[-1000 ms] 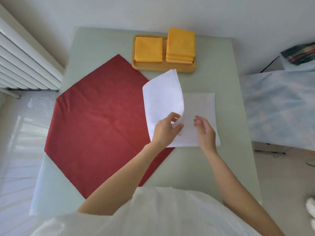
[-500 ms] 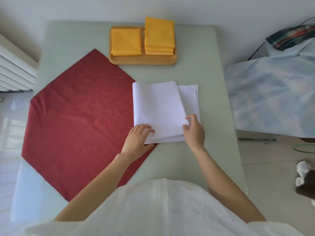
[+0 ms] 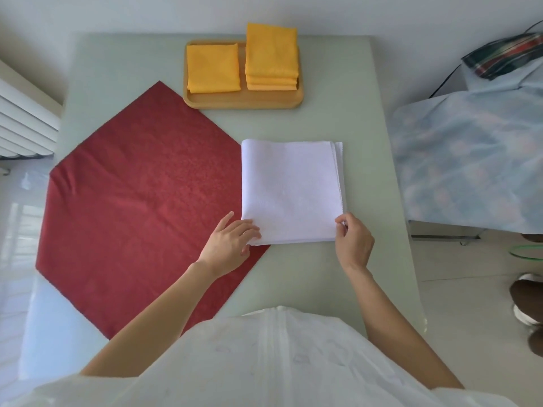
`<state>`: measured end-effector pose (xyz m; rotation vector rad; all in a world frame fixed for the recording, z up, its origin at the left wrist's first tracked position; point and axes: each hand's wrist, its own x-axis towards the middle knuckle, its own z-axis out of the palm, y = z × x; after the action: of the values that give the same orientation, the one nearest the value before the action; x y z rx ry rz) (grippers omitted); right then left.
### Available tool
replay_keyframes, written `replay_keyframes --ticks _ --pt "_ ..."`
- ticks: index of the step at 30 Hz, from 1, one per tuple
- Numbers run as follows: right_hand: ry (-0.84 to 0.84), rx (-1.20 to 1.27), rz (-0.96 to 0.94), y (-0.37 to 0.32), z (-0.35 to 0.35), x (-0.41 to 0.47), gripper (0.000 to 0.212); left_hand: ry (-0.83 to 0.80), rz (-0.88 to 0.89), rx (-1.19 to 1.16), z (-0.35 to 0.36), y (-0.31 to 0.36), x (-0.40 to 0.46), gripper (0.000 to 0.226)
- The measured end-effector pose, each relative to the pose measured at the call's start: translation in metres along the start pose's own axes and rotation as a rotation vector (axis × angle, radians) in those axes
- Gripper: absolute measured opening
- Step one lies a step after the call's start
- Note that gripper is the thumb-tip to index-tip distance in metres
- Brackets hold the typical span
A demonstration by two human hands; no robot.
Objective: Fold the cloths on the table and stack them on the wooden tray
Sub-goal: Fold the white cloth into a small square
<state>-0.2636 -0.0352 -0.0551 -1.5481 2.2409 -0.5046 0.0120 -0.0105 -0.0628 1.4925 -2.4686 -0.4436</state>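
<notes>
Pale green table [image 3: 338, 83]: wooden tray [image 3: 244, 101], red cloth [image 3: 141, 207], folded white cloth [image 3: 291, 189].

No writing, label, brand, number or sign can be read anywhere in the view. The white cloth [image 3: 291, 190], the red cloth [image 3: 141, 201], the yellow cloths [image 3: 271, 54] and the wooden tray [image 3: 244, 100] all show plain surfaces, and so does the bench [image 3: 364, 113].

Matt white cloth [image 3: 291, 189], faintly glossy red cloth [image 3: 141, 201], smooth wooden tray [image 3: 244, 99]
</notes>
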Motion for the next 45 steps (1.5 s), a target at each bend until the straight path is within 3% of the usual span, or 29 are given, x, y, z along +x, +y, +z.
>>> replay_keyframes --ticks 4,12,19,29,33,37,39,42,45 --pt "0.026 0.012 -0.047 0.006 0.003 -0.004 0.015 0.020 -0.009 -0.025 0.001 0.001 0.001 0.027" --pt "0.005 -0.121 -0.072 0.021 0.005 0.000 0.022 -0.004 -0.035 0.025 0.003 0.004 0.002 0.035" --pt "-0.038 -0.200 -0.113 0.024 0.000 0.005 0.030 0.096 -0.057 0.010 0.002 0.007 0.003 0.021" --pt "0.021 -0.247 -0.218 0.032 0.002 0.005 0.031 0.005 -0.057 0.005 0.005 0.009 -0.002 0.040" --pt "0.082 -0.227 -0.425 0.029 -0.006 0.004 0.031 -0.002 -0.057 0.004 0.004 0.008 0.001 0.032" --pt "-0.045 -0.182 -0.768 0.022 -0.004 -0.009 0.018 0.019 -0.034 0.005 0.001 0.007 0.009 0.021" --pt "-0.097 -0.224 -0.795 0.025 -0.002 -0.013 0.017 0.019 -0.035 0.004 -0.003 0.006 0.013 0.013" --pt "-0.108 -0.281 -0.794 0.029 -0.003 -0.014 0.027 0.001 -0.038 -0.013 -0.009 0.005 0.015 0.022" --pt "-0.104 -0.288 -0.808 0.030 -0.003 -0.013 0.023 -0.015 -0.013 -0.045 -0.009 0.001 0.011 0.024"
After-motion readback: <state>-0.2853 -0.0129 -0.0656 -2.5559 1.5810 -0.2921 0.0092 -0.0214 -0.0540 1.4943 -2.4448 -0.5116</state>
